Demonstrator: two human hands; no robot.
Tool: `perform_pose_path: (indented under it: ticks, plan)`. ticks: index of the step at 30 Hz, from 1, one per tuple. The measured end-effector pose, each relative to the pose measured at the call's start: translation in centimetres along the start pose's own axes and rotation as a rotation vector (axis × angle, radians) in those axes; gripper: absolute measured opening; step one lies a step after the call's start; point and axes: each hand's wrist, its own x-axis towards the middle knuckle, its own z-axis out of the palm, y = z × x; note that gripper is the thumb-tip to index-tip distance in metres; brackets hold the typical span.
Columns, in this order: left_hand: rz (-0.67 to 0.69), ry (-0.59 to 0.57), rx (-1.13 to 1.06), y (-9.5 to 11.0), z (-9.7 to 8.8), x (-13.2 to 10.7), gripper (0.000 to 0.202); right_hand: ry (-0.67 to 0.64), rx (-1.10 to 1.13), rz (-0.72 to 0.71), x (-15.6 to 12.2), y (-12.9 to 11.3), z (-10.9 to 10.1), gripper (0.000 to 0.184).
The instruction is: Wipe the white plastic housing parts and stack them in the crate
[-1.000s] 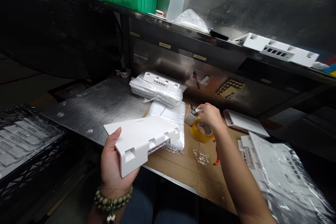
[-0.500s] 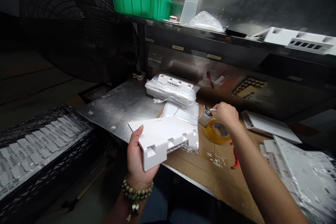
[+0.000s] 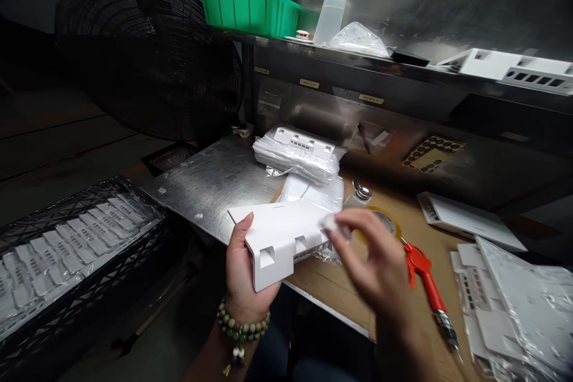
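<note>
My left hand (image 3: pixel 250 268) is closed on a white plastic housing (image 3: pixel 277 230), thumb on its top face, and holds it tilted above the bench's front edge. The housing has square recesses and a row of slots along its near side. At the housing's right end, my right hand (image 3: pixel 376 262), slightly blurred, pinches a small white wad (image 3: pixel 329 222) against the top face; whether it is cloth or cotton I cannot tell. Just behind that hand stand a pump dispenser bottle (image 3: pixel 360 196) with a metal top and a partly hidden roll of yellow tape (image 3: pixel 394 222).
A red air blow gun (image 3: pixel 425 280) lies right of my right hand. Bagged white housings (image 3: pixel 523 304) are stacked at the right. Plastic bags (image 3: pixel 298 161) lie behind. A black crate (image 3: pixel 111 250) of wrapped parts is at left, with a large fan (image 3: pixel 147 54) beyond. A shelf holds a green bin (image 3: pixel 250 11).
My right hand has come from the dispenser toward me and left, bringing the white wad onto the housing. The red blow gun has come into fuller view. My left hand keeps its hold.
</note>
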Motion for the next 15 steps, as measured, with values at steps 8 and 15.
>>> perform_pose_path:
  ticks: [8, 15]
  plan:
    - [-0.274, -0.101, -0.029, -0.7, 0.3, -0.9, 0.045, 0.058, 0.147, -0.178, -4.9, -6.5, 4.4, 0.03]
    - [-0.272, -0.098, -0.011, -1.3, 0.6, -1.4, 0.044, 0.06, 0.096, -0.21, -5.0, -6.2, 4.0, 0.029]
